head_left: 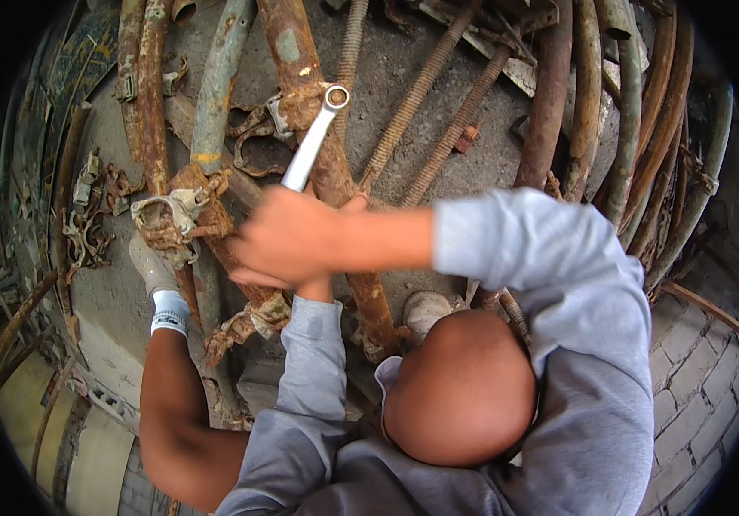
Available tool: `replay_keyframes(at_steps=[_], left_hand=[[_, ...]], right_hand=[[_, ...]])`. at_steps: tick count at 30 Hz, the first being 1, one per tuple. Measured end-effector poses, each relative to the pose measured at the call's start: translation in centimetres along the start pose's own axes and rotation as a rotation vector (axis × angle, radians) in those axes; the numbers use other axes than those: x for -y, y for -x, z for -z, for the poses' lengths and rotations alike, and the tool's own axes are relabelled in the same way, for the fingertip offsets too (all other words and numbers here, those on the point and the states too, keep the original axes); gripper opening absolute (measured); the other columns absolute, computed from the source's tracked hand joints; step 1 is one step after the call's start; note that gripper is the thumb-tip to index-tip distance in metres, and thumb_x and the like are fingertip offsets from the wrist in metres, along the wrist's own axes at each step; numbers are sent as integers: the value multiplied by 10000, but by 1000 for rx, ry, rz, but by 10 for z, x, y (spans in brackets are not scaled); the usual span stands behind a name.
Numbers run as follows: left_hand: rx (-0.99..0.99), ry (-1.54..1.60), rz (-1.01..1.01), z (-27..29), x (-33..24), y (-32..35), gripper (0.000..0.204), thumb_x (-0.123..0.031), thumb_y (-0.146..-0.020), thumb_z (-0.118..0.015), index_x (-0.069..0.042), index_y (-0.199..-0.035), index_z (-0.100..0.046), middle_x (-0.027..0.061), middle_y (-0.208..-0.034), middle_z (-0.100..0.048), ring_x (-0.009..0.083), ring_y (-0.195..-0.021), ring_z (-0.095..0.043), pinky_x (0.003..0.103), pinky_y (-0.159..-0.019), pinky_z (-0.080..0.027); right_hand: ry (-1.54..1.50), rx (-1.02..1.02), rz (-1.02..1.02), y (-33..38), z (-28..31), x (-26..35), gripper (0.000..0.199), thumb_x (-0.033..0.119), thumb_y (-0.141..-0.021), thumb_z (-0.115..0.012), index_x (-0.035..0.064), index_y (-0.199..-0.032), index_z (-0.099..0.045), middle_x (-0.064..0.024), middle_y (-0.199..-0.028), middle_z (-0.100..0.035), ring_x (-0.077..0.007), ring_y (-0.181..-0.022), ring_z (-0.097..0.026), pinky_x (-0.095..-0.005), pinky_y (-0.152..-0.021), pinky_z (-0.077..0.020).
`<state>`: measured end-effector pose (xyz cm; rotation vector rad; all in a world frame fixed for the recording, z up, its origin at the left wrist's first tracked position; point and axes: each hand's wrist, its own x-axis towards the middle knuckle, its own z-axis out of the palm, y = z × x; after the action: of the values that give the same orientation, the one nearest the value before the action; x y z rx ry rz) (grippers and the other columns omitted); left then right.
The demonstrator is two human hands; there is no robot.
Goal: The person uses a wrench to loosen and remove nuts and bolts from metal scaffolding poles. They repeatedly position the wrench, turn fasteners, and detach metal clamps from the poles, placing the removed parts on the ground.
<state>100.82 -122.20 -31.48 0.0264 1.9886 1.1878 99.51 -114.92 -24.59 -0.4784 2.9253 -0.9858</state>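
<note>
The right hand (288,236), blurred, has its grip closed around the handle of a silver wrench (309,150), whose ring end points forward over a rusty pipe (331,169). Its forearm reaches in from the right, bent at the elbow, crossing above the left hand (355,205), which is mostly covered, so its grip cannot be told. Nearby, a rusty clamp (163,217) and threaded rods (414,101) lie over the ground (386,69).

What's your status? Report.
Right hand gripping wrench. Left hand mostly hidden behind it. Wrench over rusty pipe. Rusty clamp close on left.
</note>
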Motion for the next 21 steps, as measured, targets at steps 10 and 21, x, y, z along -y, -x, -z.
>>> replay_keyframes(at_steps=[10,21], left_hand=[[207,337,-50,-9,-16,1,243,52,-804,-692,42,-1016,-574,92,-846,-668,180,-637,-646,333,-563,-528],[179,304,-70,-7,-23,2,223,35,-792,-701,43,-969,-566,86,-800,-658,178,-601,-643,338,-547,-518]], right_hand=[[-565,-167,-789,211,75,-39,625,238,-803,-846,60,-1314,-534,-165,-1115,-620,-263,-1010,-648,-387,-858,-573],[-262,-723,-581,28,146,-221,245,169,-998,-631,26,-1198,-643,-122,-965,-705,-225,-882,-683,-358,-795,-575]])
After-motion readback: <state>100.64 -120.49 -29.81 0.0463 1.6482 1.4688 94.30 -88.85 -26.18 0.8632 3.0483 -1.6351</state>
